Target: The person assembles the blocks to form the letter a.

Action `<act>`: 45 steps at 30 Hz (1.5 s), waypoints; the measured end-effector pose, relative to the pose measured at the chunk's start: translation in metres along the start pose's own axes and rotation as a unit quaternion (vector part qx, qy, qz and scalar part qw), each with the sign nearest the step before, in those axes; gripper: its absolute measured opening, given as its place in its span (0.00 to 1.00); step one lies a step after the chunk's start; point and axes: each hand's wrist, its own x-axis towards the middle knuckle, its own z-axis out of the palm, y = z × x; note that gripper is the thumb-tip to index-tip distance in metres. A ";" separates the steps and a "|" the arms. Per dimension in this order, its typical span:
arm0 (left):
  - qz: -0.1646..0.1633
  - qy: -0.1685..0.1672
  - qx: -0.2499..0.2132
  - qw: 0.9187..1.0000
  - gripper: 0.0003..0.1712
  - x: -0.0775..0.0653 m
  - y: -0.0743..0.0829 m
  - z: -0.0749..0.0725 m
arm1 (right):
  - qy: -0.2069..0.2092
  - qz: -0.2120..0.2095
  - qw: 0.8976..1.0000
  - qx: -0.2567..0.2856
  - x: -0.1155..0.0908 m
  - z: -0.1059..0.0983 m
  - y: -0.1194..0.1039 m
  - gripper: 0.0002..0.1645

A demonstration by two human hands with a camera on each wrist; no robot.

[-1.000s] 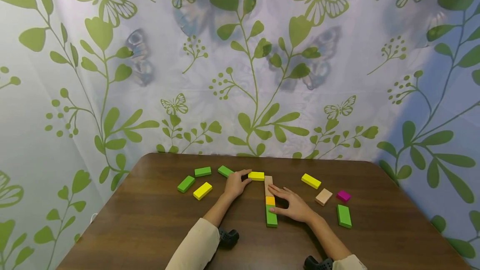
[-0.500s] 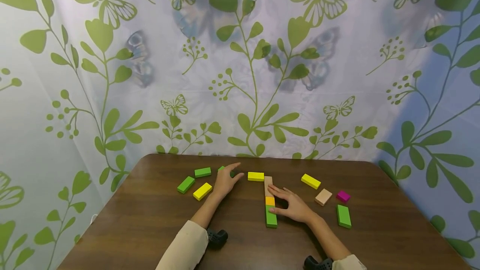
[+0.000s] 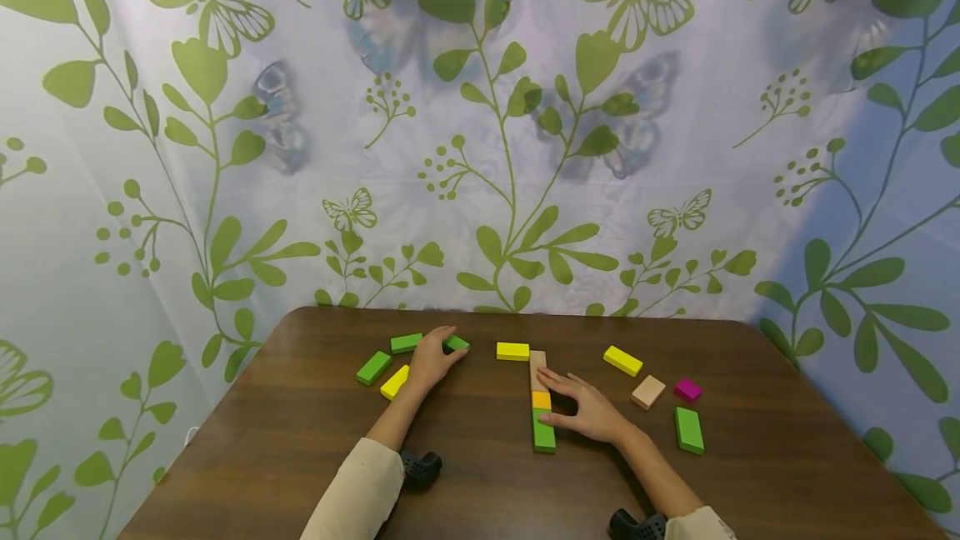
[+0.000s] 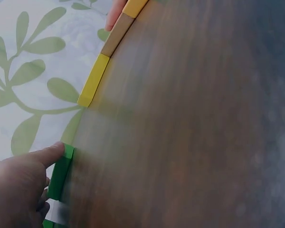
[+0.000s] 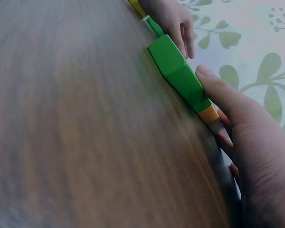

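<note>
In the head view my left hand is around a green block at the back left of the table. Its thumb and fingers pinch this block, also seen as the green block in the left wrist view. My right hand rests along a row of blocks with its fingers extended. Its thumb lies at the near green block, its fingertips at the natural wood block. Between those two sits a small orange block. A yellow block lies crosswise at the row's far end.
On the left lie two more green blocks and a yellow block, partly behind the left arm. Another yellow block, a wood block, a magenta block and a green block are on the right.
My left hand has let go of the yellow block at the row's far end and moved left to the green block. The right hand stays by the row.
</note>
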 end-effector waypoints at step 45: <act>0.044 -0.061 -0.012 0.997 0.23 -0.024 0.005 -0.018 | -0.001 0.011 1.000 0.004 -0.001 -0.001 -0.003 0.44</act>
